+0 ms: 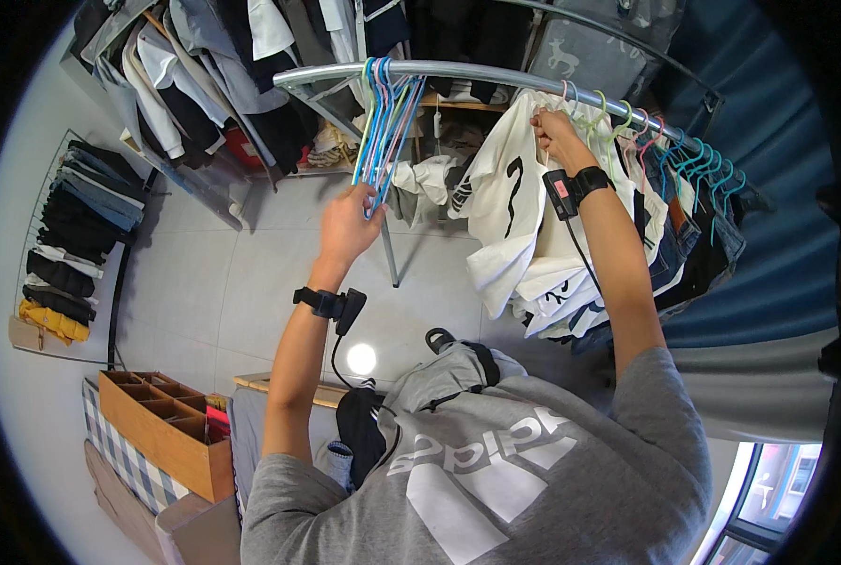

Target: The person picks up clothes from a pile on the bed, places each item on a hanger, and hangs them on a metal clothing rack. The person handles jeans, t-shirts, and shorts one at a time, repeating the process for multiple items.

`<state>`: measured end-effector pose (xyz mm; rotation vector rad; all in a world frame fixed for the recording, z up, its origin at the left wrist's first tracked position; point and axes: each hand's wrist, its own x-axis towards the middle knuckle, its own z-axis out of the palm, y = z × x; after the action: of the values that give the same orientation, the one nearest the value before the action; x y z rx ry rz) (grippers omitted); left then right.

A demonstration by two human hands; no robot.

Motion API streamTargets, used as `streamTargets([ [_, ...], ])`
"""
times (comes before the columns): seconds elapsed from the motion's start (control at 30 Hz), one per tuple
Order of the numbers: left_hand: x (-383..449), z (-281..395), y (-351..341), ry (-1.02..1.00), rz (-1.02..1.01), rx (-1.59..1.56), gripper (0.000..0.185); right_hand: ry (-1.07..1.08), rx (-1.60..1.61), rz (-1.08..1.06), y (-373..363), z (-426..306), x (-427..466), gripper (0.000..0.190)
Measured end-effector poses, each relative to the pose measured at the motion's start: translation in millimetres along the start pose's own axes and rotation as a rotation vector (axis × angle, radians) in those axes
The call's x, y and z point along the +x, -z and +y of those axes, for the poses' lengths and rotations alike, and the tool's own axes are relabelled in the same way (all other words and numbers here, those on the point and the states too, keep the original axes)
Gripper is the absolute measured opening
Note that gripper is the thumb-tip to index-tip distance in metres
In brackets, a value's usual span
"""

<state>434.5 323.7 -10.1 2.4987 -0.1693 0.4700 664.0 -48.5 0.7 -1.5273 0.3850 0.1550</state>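
A curved metal clothes rail (462,68) runs across in front of me. On its left part hangs a bunch of blue, pink and green hangers (385,134), and my left hand (352,220) grips their lower ends. To the right, my right hand (556,134) is closed on the upper part of a white shirt (508,191) with black printing, just below the rail. Behind the forearm, several more garments (664,233), white tops and denim among them, hang on coloured hangers (710,162). The shirt's own hanger is partly hidden by my fingers.
Another rack of clothes (180,70) stands at the back left. Trousers (85,205) hang along the left wall. A wooden compartment box (166,438) sits at lower left near a bed or bench. A blue curtain (766,233) is on the right. The rack's leg (390,254) reaches the tiled floor.
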Motion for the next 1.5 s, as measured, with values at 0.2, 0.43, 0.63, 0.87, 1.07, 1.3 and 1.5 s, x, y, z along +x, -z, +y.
streamTargets([
  [0.2,0,4,-17,0.019,0.020,0.170,0.025,0.035,-0.021,0.028,28,5,5,0.020],
  [0.43,3,7,-18,0.095,0.010,0.286,0.026,0.127,-0.064,0.148,60,15,19,0.024],
  [0.63,7,4,-26,0.106,0.043,0.351,0.025,0.421,-0.331,0.151,61,28,2,0.037],
  [0.87,15,-7,-36,0.114,0.068,0.435,0.022,0.873,-0.583,0.558,-1,77,-126,0.060],
  [1.07,11,0,-34,0.080,0.049,0.330,0.022,0.666,-0.271,-0.313,-76,81,-157,0.026],
  [1.3,8,14,-24,0.047,0.052,0.137,0.023,0.473,-0.186,-0.620,-147,69,-157,0.038],
  [1.5,13,19,-9,-0.011,0.070,0.030,0.020,0.467,0.059,-0.634,-178,54,-151,0.034],
])
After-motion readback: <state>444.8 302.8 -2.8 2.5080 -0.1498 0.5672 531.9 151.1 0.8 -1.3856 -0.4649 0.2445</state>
